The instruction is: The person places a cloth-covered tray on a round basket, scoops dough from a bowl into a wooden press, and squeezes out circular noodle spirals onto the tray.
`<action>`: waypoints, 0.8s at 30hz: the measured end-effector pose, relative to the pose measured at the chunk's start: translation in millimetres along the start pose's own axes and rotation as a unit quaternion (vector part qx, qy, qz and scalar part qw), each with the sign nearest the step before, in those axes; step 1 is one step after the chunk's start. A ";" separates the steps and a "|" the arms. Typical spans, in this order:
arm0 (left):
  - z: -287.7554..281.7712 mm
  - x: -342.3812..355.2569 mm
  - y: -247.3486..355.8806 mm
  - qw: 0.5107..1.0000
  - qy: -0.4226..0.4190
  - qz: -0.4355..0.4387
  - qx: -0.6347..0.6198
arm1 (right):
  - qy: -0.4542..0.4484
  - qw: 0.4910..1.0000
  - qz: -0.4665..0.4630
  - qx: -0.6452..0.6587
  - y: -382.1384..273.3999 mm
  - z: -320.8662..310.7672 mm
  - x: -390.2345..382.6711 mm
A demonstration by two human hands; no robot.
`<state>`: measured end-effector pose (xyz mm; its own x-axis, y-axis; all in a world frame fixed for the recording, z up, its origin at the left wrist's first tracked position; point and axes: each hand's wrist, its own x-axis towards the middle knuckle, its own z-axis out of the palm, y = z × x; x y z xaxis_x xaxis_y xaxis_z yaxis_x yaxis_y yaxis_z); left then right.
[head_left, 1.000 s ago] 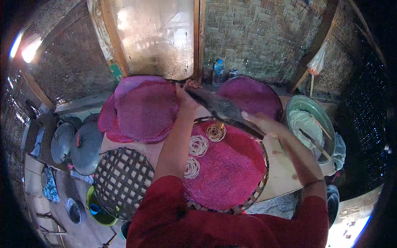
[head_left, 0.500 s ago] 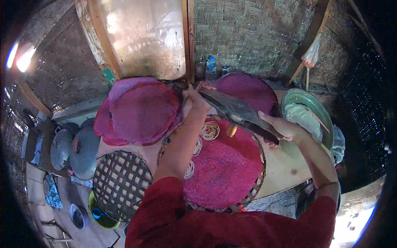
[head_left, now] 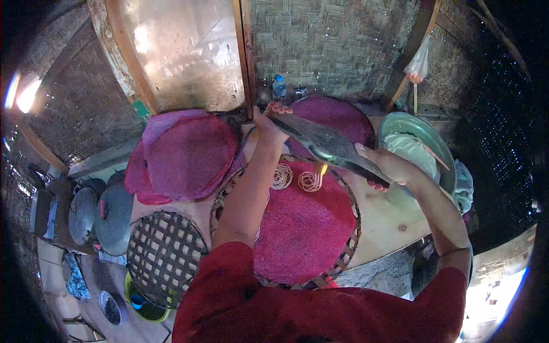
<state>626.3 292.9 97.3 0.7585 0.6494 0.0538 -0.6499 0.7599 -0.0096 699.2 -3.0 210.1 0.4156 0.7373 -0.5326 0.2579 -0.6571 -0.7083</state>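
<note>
My left hand [head_left: 269,121] and my right hand [head_left: 389,167] grip opposite ends of a long dark press tool [head_left: 311,140], held slantwise over a round pink mat [head_left: 297,228] on a woven bamboo tray. A yellow metal nozzle [head_left: 322,170] hangs from the tool's underside, just above a pale coil of strands [head_left: 310,181]. Another coil [head_left: 281,177] lies to its left; further coils are mostly hidden behind my left forearm.
Stacked pink sheets [head_left: 186,151] lie back left, a purple round [head_left: 337,111] behind the tool. A green basin [head_left: 417,132] holding pale mixture stands right. An open lattice tray [head_left: 166,251] and dark lidded pans [head_left: 114,214] are left. A bottle [head_left: 279,86] stands by the wall.
The tool in my hands has moved rightward over the mat. A new coil now shows beneath the nozzle, where bare pink mat was half a second ago. The view has shifted slightly.
</note>
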 end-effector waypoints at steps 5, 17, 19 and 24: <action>12.4 12.0 12.6 0.999 0.001 0.017 0.032 | 0.014 0.998 -0.048 0.038 3.2 11.6 15.3; -35.2 7.4 -10.1 0.999 -0.004 0.016 0.051 | -0.007 0.999 -0.026 0.017 34.3 8.6 29.8; -47.5 12.7 -1.8 0.998 0.014 0.009 0.061 | -0.011 0.999 -0.038 0.031 45.4 18.1 48.4; -28.6 18.6 38.7 0.995 -0.037 0.018 0.095 | -0.043 0.991 -0.035 0.122 49.3 40.4 70.1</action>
<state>616.6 335.2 69.4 0.7331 0.6673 0.1310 -0.6796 0.7121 0.1761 705.8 22.7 119.1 0.3254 0.7968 -0.5092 0.0607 -0.5550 -0.8296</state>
